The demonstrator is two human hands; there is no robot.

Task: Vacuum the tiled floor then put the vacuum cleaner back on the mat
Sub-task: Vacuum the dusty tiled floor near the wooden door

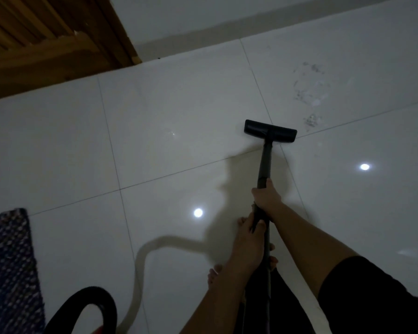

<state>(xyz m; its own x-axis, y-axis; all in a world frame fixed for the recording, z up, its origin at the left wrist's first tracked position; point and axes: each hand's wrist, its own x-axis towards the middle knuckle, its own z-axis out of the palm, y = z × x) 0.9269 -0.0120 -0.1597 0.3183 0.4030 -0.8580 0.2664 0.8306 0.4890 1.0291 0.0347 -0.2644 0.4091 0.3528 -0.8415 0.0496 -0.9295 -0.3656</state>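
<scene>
Both of my hands grip the dark vacuum wand. My right hand holds it higher up the tube, and my left hand holds it just below. The black floor nozzle rests flat on the white tiled floor, near a tile joint. A patch of grey dust and debris lies just beyond and to the right of the nozzle. The black hose loops at the bottom left. A dark woven mat lies along the left edge.
A wooden door and its frame stand at the top left, with a pale wall and skirting along the far edge. My bare feet show under my arms. Two ceiling-light reflections shine on the tiles.
</scene>
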